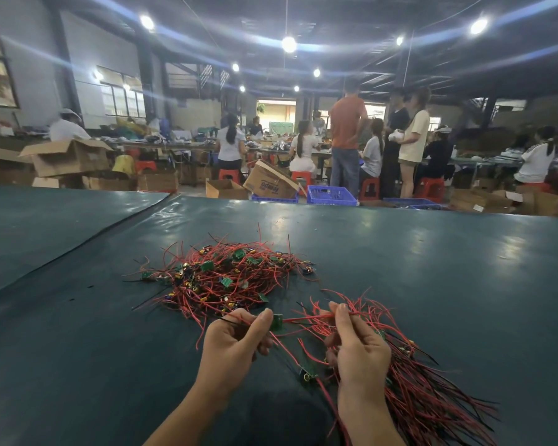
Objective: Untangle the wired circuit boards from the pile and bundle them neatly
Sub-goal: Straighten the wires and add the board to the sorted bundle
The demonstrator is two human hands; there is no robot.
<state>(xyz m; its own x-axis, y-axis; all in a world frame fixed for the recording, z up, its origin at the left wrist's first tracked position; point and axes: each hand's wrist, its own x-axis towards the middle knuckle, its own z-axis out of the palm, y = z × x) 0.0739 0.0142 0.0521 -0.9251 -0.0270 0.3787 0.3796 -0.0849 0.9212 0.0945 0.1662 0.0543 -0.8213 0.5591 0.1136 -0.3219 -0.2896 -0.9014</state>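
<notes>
A tangled pile point(226, 278) of small green circuit boards with red and black wires lies on the dark green table point(432, 268). My left hand point(236, 341) pinches one green board point(277, 322) between thumb and fingers. Its red wire runs right to my right hand point(358, 346), which pinches it at the fingertips. Under my right hand a straightened bundle point(426, 391) of wired boards fans out toward the lower right. Another board point(308, 375) with a red wire lies loose between my hands.
The table's cover has a seam point(78, 249) running diagonally at the left. Beyond the far edge stand blue crates point(331, 194), cardboard boxes point(271, 183), red stools and several people at other tables.
</notes>
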